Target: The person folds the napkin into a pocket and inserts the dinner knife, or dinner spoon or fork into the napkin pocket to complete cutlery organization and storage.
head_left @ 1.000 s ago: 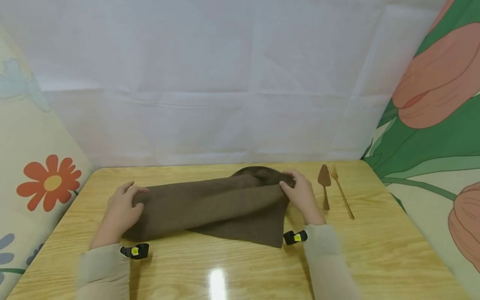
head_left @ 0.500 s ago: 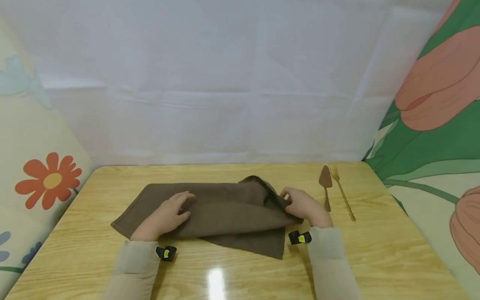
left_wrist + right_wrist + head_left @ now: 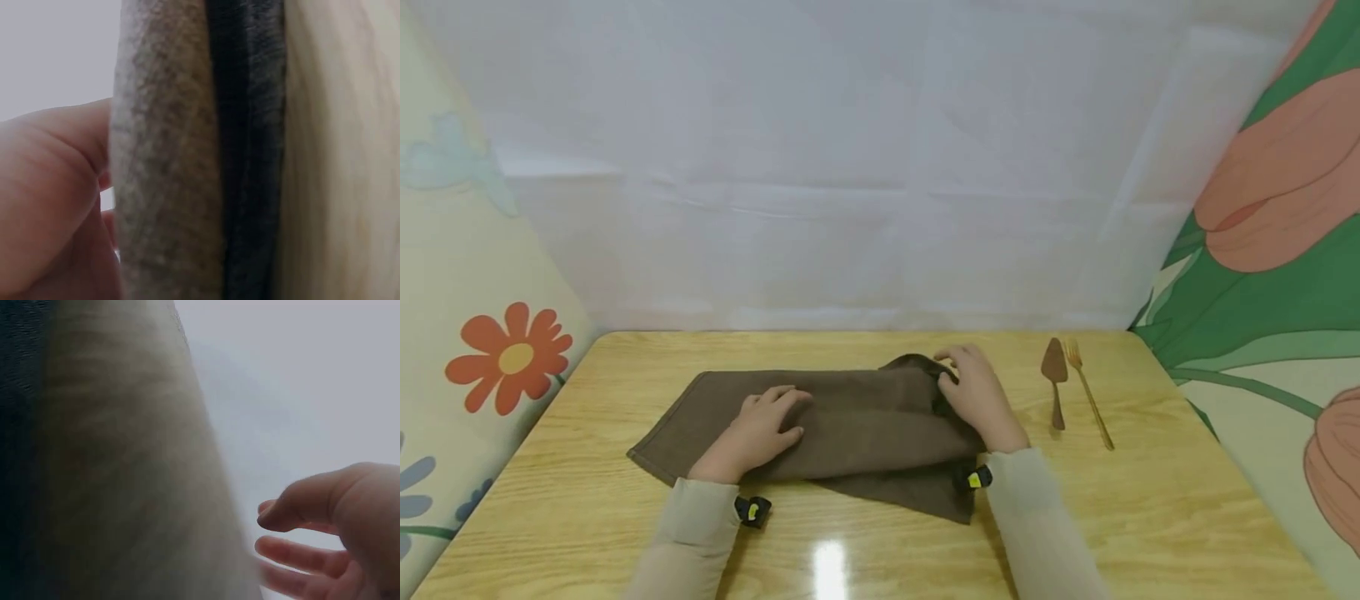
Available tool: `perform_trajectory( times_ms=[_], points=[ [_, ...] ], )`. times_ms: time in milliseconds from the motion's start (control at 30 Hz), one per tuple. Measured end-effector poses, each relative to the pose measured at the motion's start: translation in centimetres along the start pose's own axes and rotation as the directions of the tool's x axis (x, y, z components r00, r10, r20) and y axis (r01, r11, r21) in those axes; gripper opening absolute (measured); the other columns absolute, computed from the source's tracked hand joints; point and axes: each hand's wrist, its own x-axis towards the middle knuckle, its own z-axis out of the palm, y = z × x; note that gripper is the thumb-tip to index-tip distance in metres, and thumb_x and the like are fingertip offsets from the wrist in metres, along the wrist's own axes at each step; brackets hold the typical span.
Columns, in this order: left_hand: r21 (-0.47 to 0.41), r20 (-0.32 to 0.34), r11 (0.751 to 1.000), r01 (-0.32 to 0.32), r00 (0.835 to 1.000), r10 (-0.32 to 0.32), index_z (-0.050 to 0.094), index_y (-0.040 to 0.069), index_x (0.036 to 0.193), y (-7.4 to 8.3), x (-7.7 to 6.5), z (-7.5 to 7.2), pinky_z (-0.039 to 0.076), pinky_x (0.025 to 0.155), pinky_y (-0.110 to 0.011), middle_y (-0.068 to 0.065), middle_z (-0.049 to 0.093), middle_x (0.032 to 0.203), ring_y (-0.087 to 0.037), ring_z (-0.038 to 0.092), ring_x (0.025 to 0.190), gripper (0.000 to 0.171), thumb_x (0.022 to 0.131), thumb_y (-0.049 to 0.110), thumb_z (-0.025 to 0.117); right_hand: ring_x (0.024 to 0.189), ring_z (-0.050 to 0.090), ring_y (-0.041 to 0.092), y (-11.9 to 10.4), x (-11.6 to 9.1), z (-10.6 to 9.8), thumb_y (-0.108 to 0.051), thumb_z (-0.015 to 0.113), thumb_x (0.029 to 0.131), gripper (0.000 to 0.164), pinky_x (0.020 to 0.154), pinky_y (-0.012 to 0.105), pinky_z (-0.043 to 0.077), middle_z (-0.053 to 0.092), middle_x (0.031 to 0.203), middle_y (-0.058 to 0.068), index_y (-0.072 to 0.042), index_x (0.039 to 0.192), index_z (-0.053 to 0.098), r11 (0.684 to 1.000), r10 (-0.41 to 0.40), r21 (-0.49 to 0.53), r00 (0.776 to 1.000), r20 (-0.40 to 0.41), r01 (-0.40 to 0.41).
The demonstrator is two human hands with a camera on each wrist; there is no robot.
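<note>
A brown cloth (image 3: 850,425) lies partly folded over on the wooden table, its right end bunched up and a lower corner sticking out toward the front. My left hand (image 3: 760,433) rests on the middle-left of the cloth with relaxed fingers. My right hand (image 3: 976,396) is over the cloth's bunched right end, thumb and fingers apart; in the right wrist view nothing is between the right hand's fingers (image 3: 306,556). The cloth's fold (image 3: 169,150) fills much of the left wrist view and hides the left fingertips there.
To the right of the cloth lie a cake server (image 3: 1054,367) and a gold fork (image 3: 1092,396). A white sheet (image 3: 850,167) hangs along the table's back edge. Floral panels (image 3: 1285,217) flank both sides. The wooden tabletop (image 3: 1187,517) extends on both sides of the cloth.
My left hand has left the cloth's left end and moved right onto its middle. My right hand first brought the right edge down and toward the front, then let go and moved up and left.
</note>
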Motion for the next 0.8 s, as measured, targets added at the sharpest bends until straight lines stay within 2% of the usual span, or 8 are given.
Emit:
perform_trajectory(
  times_ms=[133,300,467,567,700,800],
  points=[
    [0.013,0.007,1.000,0.019,1.000,-0.020,0.055,0.007,0.140,0.1,-0.2,0.3,0.040,0.094,-0.076,-0.031,0.040,0.149,-0.062,0.034,0.129,0.046,0.097,0.011,0.069,0.125,0.055,0.036,-1.2,2.7,0.8,-0.004,0.054,0.102,0.032,0.098,0.051,0.050,0.055,0.139,0.018,-0.004,0.133,0.063,0.999,-0.028,-0.028,0.997,0.079,0.030],
    [0.023,0.012,0.999,0.034,0.999,-0.034,0.056,0.008,0.140,0.2,-0.3,0.4,0.040,0.091,-0.078,-0.029,0.042,0.149,-0.060,0.035,0.129,0.046,0.096,0.012,0.070,0.131,0.052,0.037,-1.6,5.5,1.8,0.000,0.051,0.102,0.039,0.099,0.048,0.048,0.054,0.144,0.020,0.001,0.141,0.056,0.995,0.022,-0.099,0.975,0.223,0.000],
    [0.026,0.010,0.999,0.034,0.999,-0.034,0.057,0.008,0.140,0.3,-0.3,0.3,0.040,0.092,-0.077,-0.029,0.042,0.148,-0.059,0.036,0.129,0.046,0.096,0.013,0.070,0.124,0.057,0.039,-0.8,6.9,2.6,0.004,0.046,0.099,0.039,0.100,0.049,0.049,0.058,0.136,0.024,0.005,0.137,0.056,0.996,0.061,-0.079,0.962,0.268,-0.041],
    [0.029,0.002,0.999,0.033,0.999,-0.033,0.057,0.008,0.139,0.5,-0.3,0.1,0.043,0.091,-0.074,-0.030,0.040,0.150,-0.059,0.037,0.129,0.045,0.097,0.013,0.070,0.118,0.061,0.038,-0.4,7.2,2.9,0.003,0.051,0.097,0.033,0.098,0.047,0.051,0.064,0.127,0.023,0.007,0.127,0.063,0.993,0.094,-0.088,0.962,0.255,-0.074],
    [0.027,-0.031,0.999,0.037,0.999,-0.036,0.051,0.010,0.145,0.9,-0.4,0.0,0.050,0.083,-0.067,-0.031,0.022,0.158,-0.063,0.036,0.128,0.052,0.097,0.012,0.070,0.108,0.065,0.036,-0.3,7.2,2.8,-0.002,0.057,0.099,0.021,0.092,0.047,0.053,0.068,0.117,0.021,0.005,0.115,0.069,0.987,0.140,-0.105,0.974,0.179,-0.122],
    [0.020,-0.057,0.999,0.037,0.998,-0.036,0.042,0.012,0.152,1.1,-0.4,-0.1,0.053,0.076,-0.063,-0.029,0.010,0.162,-0.068,0.035,0.127,0.062,0.096,0.011,0.070,0.105,0.064,0.036,-0.8,7.0,2.5,-0.005,0.053,0.103,0.021,0.089,0.047,0.053,0.067,0.118,0.021,0.003,0.116,0.067,0.989,0.144,-0.033,0.985,0.097,-0.141]
  ],
)
